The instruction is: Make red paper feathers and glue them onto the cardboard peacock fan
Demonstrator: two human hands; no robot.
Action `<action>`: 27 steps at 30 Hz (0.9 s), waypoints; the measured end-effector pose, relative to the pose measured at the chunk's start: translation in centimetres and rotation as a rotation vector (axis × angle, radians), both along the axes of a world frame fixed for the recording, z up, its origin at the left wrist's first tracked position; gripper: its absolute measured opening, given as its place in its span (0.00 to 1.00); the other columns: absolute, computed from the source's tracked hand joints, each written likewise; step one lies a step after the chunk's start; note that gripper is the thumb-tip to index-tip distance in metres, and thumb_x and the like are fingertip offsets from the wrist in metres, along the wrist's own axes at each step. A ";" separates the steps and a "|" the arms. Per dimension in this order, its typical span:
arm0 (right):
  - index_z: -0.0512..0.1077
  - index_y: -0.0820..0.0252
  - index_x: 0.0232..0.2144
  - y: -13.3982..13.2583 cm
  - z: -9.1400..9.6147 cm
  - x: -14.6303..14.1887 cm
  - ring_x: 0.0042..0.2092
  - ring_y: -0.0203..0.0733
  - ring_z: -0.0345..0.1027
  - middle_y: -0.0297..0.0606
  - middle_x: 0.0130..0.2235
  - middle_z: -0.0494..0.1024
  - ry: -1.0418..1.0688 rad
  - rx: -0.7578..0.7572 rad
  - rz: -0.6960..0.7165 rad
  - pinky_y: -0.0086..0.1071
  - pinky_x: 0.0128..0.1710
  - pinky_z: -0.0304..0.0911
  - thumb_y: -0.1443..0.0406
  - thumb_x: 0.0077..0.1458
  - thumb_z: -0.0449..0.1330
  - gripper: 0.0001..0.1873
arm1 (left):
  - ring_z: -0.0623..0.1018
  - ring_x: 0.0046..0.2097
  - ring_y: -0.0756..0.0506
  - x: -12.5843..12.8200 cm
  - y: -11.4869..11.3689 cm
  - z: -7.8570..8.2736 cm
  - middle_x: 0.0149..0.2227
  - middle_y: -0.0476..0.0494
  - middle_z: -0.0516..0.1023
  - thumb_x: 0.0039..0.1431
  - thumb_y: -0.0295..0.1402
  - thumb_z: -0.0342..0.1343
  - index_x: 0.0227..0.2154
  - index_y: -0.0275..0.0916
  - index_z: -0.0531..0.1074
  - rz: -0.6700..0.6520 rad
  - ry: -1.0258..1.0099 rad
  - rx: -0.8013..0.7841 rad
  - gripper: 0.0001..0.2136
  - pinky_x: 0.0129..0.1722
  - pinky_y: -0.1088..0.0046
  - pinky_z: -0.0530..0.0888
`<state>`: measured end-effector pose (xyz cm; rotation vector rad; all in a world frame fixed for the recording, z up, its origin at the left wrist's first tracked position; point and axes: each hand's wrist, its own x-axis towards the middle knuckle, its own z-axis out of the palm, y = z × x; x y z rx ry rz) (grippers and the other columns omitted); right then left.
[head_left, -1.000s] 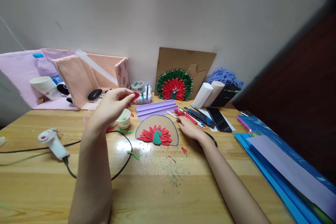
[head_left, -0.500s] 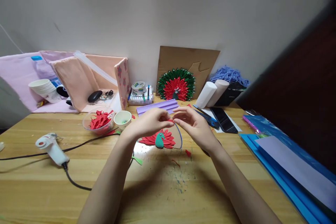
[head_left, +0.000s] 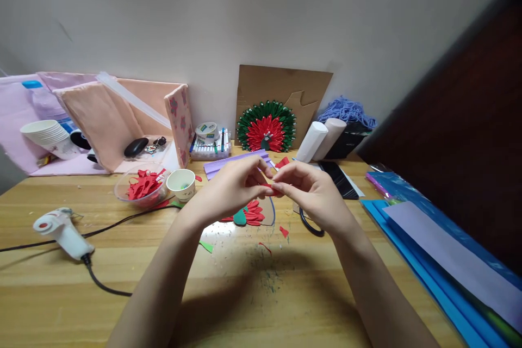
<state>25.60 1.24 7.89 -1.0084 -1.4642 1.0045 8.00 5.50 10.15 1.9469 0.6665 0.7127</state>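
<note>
Between the fingertips of both hands is a small red strip [head_left: 271, 190], most of it covered by the fingers. My left hand [head_left: 240, 182] pinches its left end, and my right hand [head_left: 308, 185] pinches the right end. Below and behind them on the table lies a fan-shaped cardboard piece [head_left: 268, 212] with a blue-marked edge. It carries red petals [head_left: 255, 215] and a green bird shape [head_left: 240, 217], partly hidden by my left hand. Black scissor handles [head_left: 310, 224] show beside my right wrist.
A white glue gun [head_left: 61, 231] with a black cord lies at left. Near it stand a clear bowl of red strips [head_left: 142, 187] and a paper cup [head_left: 181, 185]. A finished red-and-green peacock [head_left: 267, 128] leans on cardboard at the back. Blue sheets [head_left: 408, 250] lie right.
The view has shifted a little to the right. Both hands remain together, and more of the red strip shows between their fingertips. The scissor handles have come into sight beside my right wrist.
</note>
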 end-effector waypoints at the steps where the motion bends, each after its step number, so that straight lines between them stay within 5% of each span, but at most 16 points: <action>1: 0.72 0.58 0.30 0.0 0.1 0.1 0.32 0.34 0.72 0.32 0.30 0.76 0.011 0.016 -0.016 0.28 0.34 0.70 0.67 0.50 0.63 0.03 | 0.78 0.35 0.49 0.1 -0.1 0.1 0.31 0.46 0.77 0.54 0.25 0.56 0.36 0.36 0.68 -0.001 -0.042 -0.015 0.06 0.33 0.75 0.74; 8: 0.75 0.58 0.29 -0.2 0.6 0.5 0.34 0.36 0.73 0.34 0.31 0.78 -0.006 0.150 -0.111 0.31 0.37 0.72 0.68 0.50 0.63 0.01 | 0.80 0.33 0.48 0.7 -0.2 0.4 0.30 0.44 0.81 0.50 0.27 0.61 0.30 0.33 0.76 0.104 -0.211 -0.010 0.03 0.34 0.76 0.78; 27: 0.76 0.58 0.30 -0.1 0.1 0.6 0.34 0.37 0.74 0.35 0.31 0.79 -0.135 0.177 -0.236 0.32 0.37 0.71 0.66 0.51 0.63 0.02 | 0.79 0.31 0.48 1.0 0.1 -0.2 0.30 0.42 0.81 0.52 0.27 0.60 0.30 0.35 0.79 0.246 -0.090 0.289 0.04 0.32 0.73 0.77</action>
